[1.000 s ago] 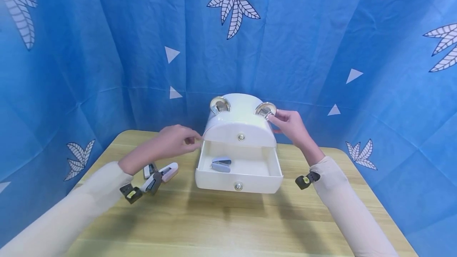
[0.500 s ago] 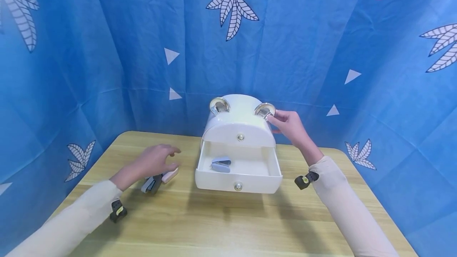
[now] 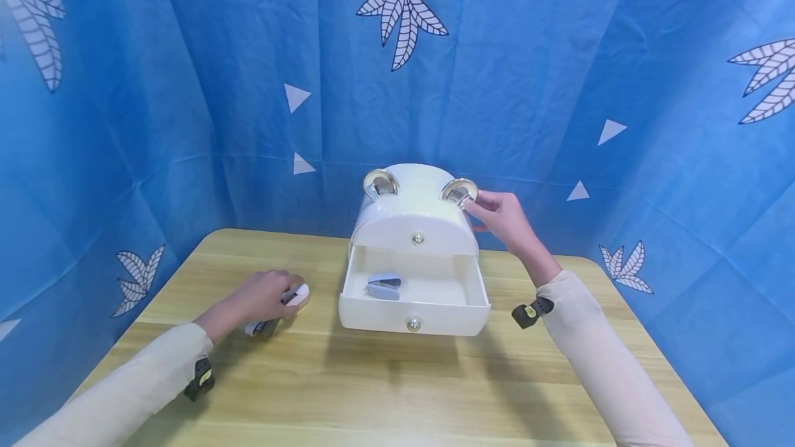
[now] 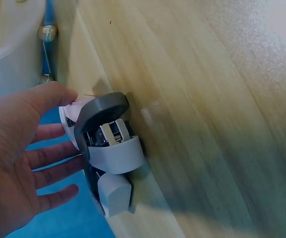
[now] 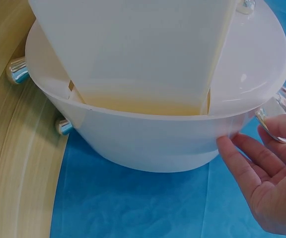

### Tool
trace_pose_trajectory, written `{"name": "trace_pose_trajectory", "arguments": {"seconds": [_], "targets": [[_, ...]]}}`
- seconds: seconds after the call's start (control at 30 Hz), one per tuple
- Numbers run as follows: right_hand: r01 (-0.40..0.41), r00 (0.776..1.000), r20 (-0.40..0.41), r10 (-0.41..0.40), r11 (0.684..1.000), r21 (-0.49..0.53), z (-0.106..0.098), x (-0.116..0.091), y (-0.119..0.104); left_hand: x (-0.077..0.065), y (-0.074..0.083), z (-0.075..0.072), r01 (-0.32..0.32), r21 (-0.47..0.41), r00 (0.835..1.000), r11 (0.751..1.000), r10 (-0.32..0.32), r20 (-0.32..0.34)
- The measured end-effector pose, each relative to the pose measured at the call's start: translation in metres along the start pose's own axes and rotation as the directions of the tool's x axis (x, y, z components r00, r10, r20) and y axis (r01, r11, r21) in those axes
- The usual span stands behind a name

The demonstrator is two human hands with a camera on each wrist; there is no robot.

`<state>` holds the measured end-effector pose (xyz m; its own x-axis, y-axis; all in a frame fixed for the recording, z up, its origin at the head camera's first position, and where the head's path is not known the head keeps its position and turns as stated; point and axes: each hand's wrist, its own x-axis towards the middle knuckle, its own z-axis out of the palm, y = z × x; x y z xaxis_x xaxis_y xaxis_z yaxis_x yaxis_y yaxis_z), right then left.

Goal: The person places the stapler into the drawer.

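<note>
My left hand (image 3: 263,297) is at the left of the table, its thumb and fingers on either side of a pink-and-white mini stapler (image 3: 299,294). Crowded against it are a dark grey stapler (image 4: 103,105) and pale ones (image 4: 117,156), partly covered by the hand in the head view. A white drawer box (image 3: 416,219) with silver ears stands at the centre, its lower drawer (image 3: 397,316) pulled out. Inside the drawer lies a light blue stapler (image 3: 384,286). My right hand (image 3: 506,221) pinches the right silver ear (image 3: 460,191), other fingers against the box's side.
The wooden table (image 3: 385,392) ends at a blue patterned curtain (image 3: 385,102) behind and at both sides. A silver knob (image 3: 413,324) sticks out from the drawer front, and another knob (image 3: 417,239) sits on the upper front.
My left hand has moved from beside the drawer box left and down to the staplers, spreading its fingers, then closing around the pink-and-white one. The right hand stays on the ear.
</note>
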<state>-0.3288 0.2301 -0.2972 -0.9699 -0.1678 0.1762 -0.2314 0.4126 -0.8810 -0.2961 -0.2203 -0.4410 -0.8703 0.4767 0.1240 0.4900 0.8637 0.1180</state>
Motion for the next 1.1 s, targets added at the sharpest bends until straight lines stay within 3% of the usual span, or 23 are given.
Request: {"name": "trace_pose_trajectory", "arguments": {"seconds": [0.43,0.6,0.8,0.9,1.1], "targets": [[0.003,1.0,0.0,-0.003,1.0,-0.001,0.0,0.001,0.001,0.004,0.003,0.004,0.01,-0.036,1.0,0.999,-0.01,-0.016],[0.006,1.0,-0.003,-0.006,1.0,-0.016,0.0,0.002,0.002,0.007,0.007,-0.004,0.011,-0.094,0.999,0.996,-0.014,-0.037],[0.0,1.0,-0.008,0.0,1.0,0.003,0.001,0.002,0.003,0.012,0.014,-0.033,0.011,-0.117,0.995,0.993,-0.023,-0.102],[0.003,1.0,-0.01,-0.003,1.0,0.004,0.001,0.002,0.003,0.015,0.021,-0.054,0.029,-0.126,0.991,0.992,-0.045,-0.125],[0.013,1.0,-0.007,-0.013,1.0,-0.004,0.001,0.002,0.003,0.016,0.041,-0.098,0.007,-0.148,0.981,0.989,-0.036,-0.192]]}}
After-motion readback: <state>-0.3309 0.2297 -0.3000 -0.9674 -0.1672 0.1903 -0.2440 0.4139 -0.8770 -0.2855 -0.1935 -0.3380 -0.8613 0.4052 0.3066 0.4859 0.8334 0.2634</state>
